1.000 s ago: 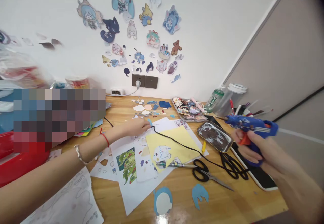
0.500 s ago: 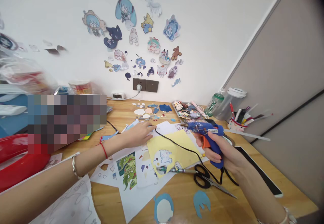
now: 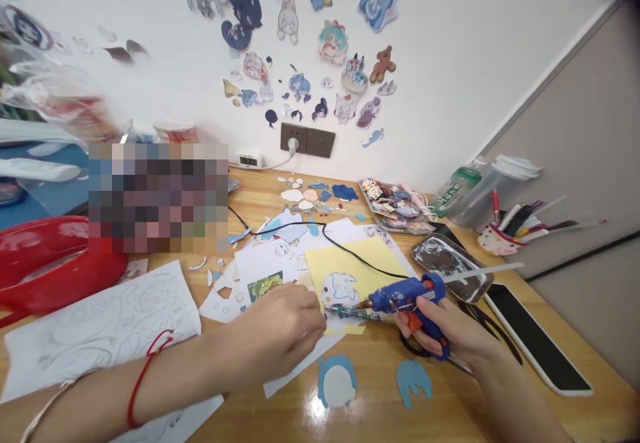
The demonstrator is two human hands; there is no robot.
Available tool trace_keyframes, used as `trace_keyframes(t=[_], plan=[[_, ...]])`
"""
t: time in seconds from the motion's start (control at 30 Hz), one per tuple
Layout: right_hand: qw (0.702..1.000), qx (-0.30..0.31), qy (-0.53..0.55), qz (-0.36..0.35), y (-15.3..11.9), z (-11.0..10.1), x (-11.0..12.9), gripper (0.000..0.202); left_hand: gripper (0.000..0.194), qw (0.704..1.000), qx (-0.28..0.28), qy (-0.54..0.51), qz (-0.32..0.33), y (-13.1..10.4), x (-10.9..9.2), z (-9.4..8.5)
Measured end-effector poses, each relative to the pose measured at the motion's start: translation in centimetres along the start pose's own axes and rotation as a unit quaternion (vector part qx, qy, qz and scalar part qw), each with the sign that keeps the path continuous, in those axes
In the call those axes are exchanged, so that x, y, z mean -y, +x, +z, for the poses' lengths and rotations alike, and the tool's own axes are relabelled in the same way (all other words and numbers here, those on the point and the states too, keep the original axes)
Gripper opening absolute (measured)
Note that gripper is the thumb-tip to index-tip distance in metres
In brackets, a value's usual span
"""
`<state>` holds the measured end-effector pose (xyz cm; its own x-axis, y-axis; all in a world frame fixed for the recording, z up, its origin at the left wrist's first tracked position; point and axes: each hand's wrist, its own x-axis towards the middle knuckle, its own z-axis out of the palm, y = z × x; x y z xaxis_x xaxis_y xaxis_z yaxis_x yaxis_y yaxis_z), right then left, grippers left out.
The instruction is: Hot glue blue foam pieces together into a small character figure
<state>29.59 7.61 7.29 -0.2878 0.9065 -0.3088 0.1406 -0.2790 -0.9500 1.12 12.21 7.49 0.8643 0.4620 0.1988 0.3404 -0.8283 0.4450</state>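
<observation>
My right hand (image 3: 453, 336) grips a blue hot glue gun (image 3: 405, 294), its fingers around the handle by the orange trigger. A clear glue stick (image 3: 487, 271) sticks out of its back, and the nozzle points left. My left hand (image 3: 280, 333) is over the papers with fingers curled; whether anything is in them is hidden. Near its fingertips lies a pen (image 3: 353, 313) on a yellow sheet (image 3: 373, 263). In front lie a blue-and-white paper cutout (image 3: 338, 383) and a jagged blue cutout (image 3: 414, 383). Scissors (image 3: 411, 346) are partly hidden behind the right hand.
A glue-smeared tray (image 3: 417, 256) and a phone-like slab (image 3: 540, 339) lie at right. A tray of cutouts (image 3: 395, 206), green bottle (image 3: 456, 186) and pen cup (image 3: 503, 236) stand behind. The black cord (image 3: 360, 256) crosses the papers; a red ring-shaped object (image 3: 60, 263) is left.
My left hand has drawn back toward me from the far papers, its fingers now curled. The glue gun has come lower and nearer in my right hand. The view has tilted down.
</observation>
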Motion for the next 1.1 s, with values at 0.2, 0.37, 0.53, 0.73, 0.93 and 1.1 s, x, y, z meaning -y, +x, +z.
trace_keyframes(t=[0.2, 0.37, 0.53, 0.73, 0.93, 1.1], plan=[[0.994, 0.068, -0.068, 0.043, 0.1, -0.6, -2.3, 0.058, 0.02, 0.995, 0.021, -0.054, -0.077, -1.4, -1.7, 2.7], [0.985, 0.075, -0.13, 0.084, 0.0, -1.1, -3.3, 0.06, 0.02, 0.994, 0.027, -0.037, -0.096, -1.3, -1.7, 3.9], [0.982, 0.048, -0.148, 0.106, -0.4, -1.4, -3.9, 0.062, 0.025, 0.995, -0.031, -0.039, -0.085, -1.8, -1.3, 4.3], [0.985, 0.009, -0.134, 0.106, -0.7, -1.2, -4.5, 0.062, 0.019, 0.991, -0.083, -0.061, -0.084, -1.9, -1.0, 4.4], [0.995, 0.021, -0.083, 0.06, -0.5, -1.1, -4.8, 0.059, 0.021, 0.991, -0.087, -0.058, -0.084, -2.0, -1.0, 4.5], [0.995, 0.026, -0.054, 0.074, -0.7, -1.2, -4.3, 0.057, 0.023, 0.992, -0.077, -0.052, -0.081, -2.0, -1.1, 4.4]])
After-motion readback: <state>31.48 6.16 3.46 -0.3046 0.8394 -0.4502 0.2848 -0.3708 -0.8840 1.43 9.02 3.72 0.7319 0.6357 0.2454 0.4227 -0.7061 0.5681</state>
